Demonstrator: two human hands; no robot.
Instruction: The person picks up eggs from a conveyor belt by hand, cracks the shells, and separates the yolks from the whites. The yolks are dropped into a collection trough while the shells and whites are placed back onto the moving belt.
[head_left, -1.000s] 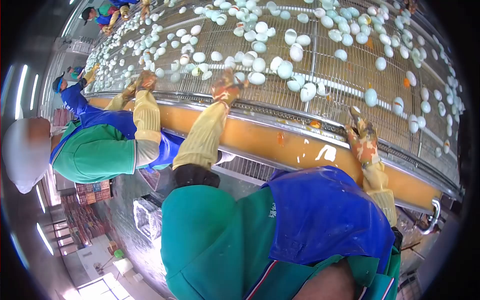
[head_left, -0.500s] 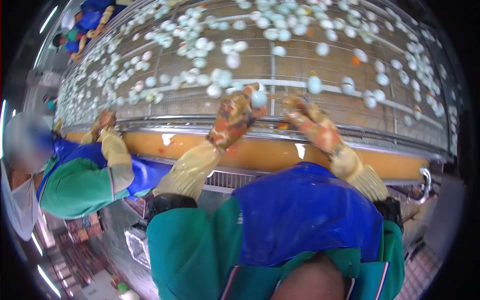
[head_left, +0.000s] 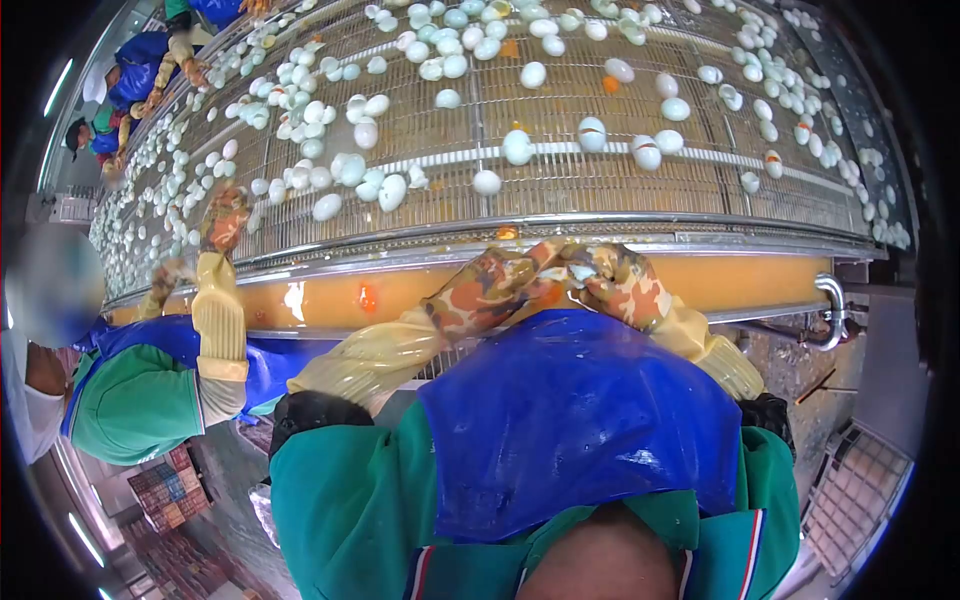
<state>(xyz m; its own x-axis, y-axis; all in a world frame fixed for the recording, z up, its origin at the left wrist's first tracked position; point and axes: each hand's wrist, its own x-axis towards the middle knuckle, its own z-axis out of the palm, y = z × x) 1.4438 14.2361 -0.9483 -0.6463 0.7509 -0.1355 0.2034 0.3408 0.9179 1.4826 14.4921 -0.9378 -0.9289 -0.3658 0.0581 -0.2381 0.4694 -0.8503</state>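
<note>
orange-mottled gloves: left hand [head_left: 495, 287] and right hand [head_left: 628, 287] meet at frame centre over the orange trough [head_left: 765, 285], both grips closed on a pale egg [head_left: 578, 270]; mesh conveyor [head_left: 600, 195] lies above.

Bright even overhead light, heavy fisheye warp with black vignette corners (edges soft), glare on wet apron [head_left: 580, 420].

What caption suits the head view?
Left hand and right hand meet around a white egg above the orange trough, beside the egg-strewn mesh belt.
</note>
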